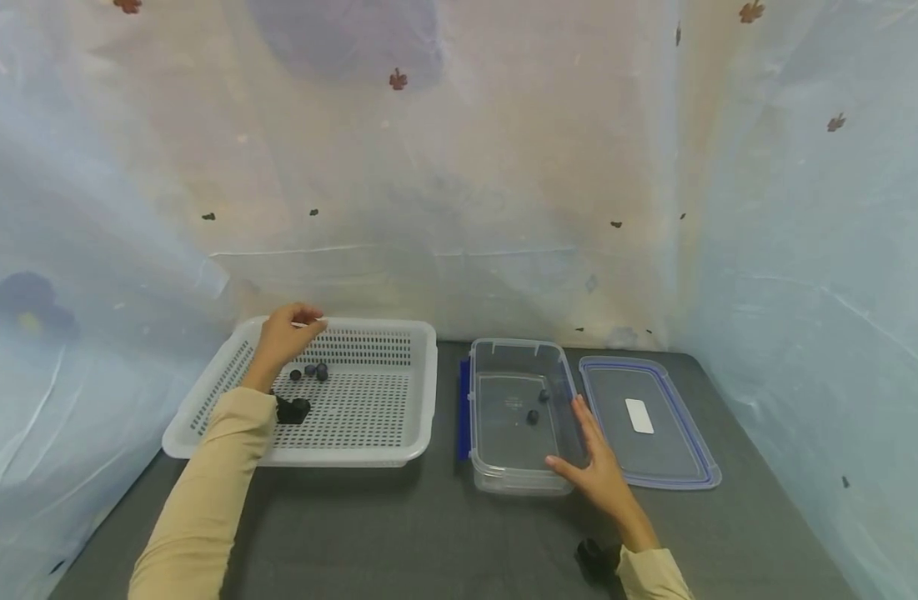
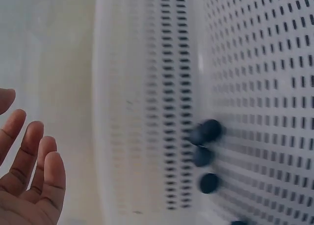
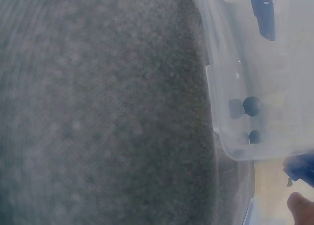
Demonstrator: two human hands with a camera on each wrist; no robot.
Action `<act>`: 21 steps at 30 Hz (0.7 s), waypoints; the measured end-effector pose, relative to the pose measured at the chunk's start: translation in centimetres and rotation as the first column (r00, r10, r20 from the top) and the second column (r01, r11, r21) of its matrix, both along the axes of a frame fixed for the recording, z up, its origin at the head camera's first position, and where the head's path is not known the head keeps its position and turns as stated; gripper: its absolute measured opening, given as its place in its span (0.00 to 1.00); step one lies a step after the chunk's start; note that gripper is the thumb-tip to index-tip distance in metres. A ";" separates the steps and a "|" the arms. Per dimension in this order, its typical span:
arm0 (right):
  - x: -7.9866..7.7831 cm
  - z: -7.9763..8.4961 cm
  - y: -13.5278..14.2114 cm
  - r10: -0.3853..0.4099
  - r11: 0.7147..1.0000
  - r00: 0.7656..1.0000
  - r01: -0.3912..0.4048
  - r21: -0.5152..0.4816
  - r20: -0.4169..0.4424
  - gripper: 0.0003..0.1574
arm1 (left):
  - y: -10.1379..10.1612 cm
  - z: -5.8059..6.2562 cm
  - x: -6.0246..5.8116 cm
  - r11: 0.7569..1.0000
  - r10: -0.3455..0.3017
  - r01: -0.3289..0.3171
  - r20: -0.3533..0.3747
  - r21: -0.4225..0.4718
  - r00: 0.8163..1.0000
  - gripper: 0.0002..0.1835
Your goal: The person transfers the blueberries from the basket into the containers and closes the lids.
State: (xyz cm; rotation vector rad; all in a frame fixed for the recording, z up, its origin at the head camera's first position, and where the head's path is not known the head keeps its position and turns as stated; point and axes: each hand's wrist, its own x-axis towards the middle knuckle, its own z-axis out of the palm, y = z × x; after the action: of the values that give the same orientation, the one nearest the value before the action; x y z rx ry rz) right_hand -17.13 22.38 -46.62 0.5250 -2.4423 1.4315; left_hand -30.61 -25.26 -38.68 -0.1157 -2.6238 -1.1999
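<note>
My left hand [image 1: 288, 337] hovers over the far left part of a white slotted basket [image 1: 421, 400]. In the left wrist view, the fingers [image 2: 54, 176] are loosely bent with nothing seen between them and the thumb. Several dark round blueberries [image 2: 209, 183] lie on the basket floor beside its far wall, below that hand. My right hand [image 1: 603, 475] is at the right side of a clear plastic container [image 1: 496, 479], fingers and thumb spread along its near right corner. Two blueberries [image 1: 533, 417] lie inside the container. Only a fingertip [image 3: 299, 205] of the right hand shows in its wrist view.
Right of the container, a clear lid [image 1: 669, 400] with a blue seal and a white label lies flat on the dark grey table [image 1: 428, 533]. A blue clip flap [image 1: 464, 408] hangs on the container's left side. Patterned sheeting [image 1: 459, 167] encloses the table's back and sides.
</note>
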 end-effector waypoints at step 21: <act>0.4 0.1 0.1 -0.003 1.000 1.000 0.003 0.005 0.002 0.58 | -3.2 -6.2 -1.0 0.969 0.243 -0.247 0.144 0.013 0.959 0.15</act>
State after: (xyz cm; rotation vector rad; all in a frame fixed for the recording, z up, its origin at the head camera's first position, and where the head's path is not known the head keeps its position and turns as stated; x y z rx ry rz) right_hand -16.77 22.43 -46.52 0.5202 -2.4480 1.4258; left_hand -31.59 -28.47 -44.92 0.3026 -2.6392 -1.1991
